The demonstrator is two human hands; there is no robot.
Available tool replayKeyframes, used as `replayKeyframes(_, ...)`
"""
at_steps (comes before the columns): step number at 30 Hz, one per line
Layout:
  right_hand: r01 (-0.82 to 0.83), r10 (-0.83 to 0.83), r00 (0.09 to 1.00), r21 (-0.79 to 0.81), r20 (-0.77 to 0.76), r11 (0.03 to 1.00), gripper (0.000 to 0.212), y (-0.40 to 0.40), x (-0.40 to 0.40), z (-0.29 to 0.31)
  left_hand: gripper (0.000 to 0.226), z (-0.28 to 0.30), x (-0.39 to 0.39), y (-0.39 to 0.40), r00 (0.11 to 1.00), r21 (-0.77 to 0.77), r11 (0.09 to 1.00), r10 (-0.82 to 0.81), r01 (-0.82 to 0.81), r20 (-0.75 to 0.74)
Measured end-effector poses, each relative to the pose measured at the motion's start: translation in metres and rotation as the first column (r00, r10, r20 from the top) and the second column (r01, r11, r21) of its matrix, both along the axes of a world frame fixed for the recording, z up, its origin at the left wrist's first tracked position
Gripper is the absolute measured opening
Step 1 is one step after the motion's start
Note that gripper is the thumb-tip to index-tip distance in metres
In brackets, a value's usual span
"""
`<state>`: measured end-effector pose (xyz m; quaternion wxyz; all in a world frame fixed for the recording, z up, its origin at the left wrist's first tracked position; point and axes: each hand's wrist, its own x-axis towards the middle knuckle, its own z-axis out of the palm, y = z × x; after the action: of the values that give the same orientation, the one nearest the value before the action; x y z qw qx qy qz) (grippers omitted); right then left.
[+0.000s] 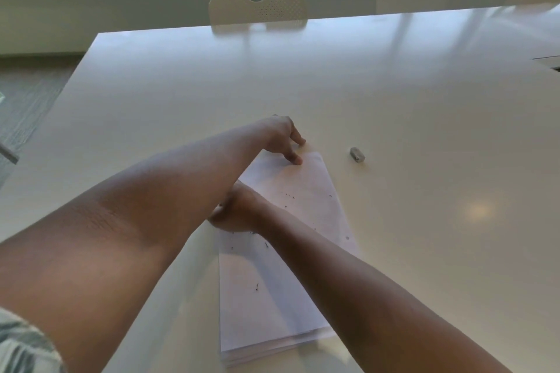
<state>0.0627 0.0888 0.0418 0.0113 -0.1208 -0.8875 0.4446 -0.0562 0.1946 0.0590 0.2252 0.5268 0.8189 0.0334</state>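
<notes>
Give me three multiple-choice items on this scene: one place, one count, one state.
1. Where is the eraser?
A. on the floor
B. on the table, right of the far end of the paper stack
C. in a palm

2. How many chair backs show beyond the table?
A. one
B. two
C. three

3. What is the left hand doing?
A. pressing fingertips on the top sheet
B. gripping a pen
C. hanging off the table

B: it lies on bare tabletop beside the stack.
C: three pale backs line the far side.
A: its fingers touch the stack's far end.
</notes>
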Motion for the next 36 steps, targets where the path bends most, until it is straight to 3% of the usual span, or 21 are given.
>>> replayKeyframes(2,0.074,-0.071,0.996,0.058,-0.045,0.996,0.019,0.003,-0.010,-0.006,0.071,0.000,0.000,-0.001,1.000,0.001,1.000,-0.003,0.003,-0.004)
replayKeyframes(6,0.264,-0.278,0.959,0.175,0.061,0.948,0.043,0.023,-0.024,-0.020,0.071,-0.002,0.000,0.000,1.000,-0.003,1.000,-0.005,0.005,-0.009)
replayKeyframes(9,0.214,-0.232,0.971,0.231,0.055,0.949,0.046,0.021,-0.023,-0.026,0.070,-0.001,0.000,0.000,1.000,0.007,1.000,-0.005,0.005,-0.001)
replayKeyframes(14,-0.013,0.013,1.000,0.064,0.004,0.998,0.018,0.005,-0.016,-0.017,0.072,-0.003,-0.002,0.000,1.000,0.008,1.000,0.005,-0.005,0.020)
replayKeyframes(18,0.093,-0.086,0.992,0.074,-0.091,0.993,0.006,0.011,-0.023,-0.023,0.072,-0.004,-0.002,-0.001,1.000,0.016,1.000,-0.010,0.010,0.005)
replayKeyframes(21,0.191,-0.188,0.981,0.083,-0.040,0.978,0.016,0.020,-0.020,-0.019,0.072,-0.006,-0.003,-0.001,1.000,0.026,1.000,-0.007,0.007,0.007)
replayKeyframes(24,0.072,-0.075,0.997,0.093,0.026,0.993,0.024,0.016,-0.004,-0.004,0.072,-0.007,-0.003,-0.002,1.000,0.028,1.000,-0.009,0.008,0.016)
replayKeyframes(27,-0.015,0.016,1.000,0.031,-0.015,0.999,0.031,0.003,0.004,0.004,0.072,-0.007,-0.005,-0.003,1.000,0.035,0.999,-0.013,0.012,0.018)
replayKeyframes(30,0.068,-0.068,0.993,-0.003,-0.094,0.998,0.012,0.003,0.000,0.001,0.072,-0.006,-0.003,-0.005,1.000,0.039,0.999,-0.030,0.029,0.007)
replayKeyframes(35,0.188,-0.183,0.982,0.114,-0.046,0.976,0.041,0.028,0.009,0.007,0.068,-0.006,0.000,-0.010,1.000,0.070,0.997,-0.029,0.030,-0.010)
replayKeyframes(36,0.182,-0.176,0.983,0.127,-0.057,0.975,0.037,0.030,0.011,0.004,0.067,-0.006,0.001,-0.011,1.000,0.078,0.997,-0.027,0.027,-0.010)
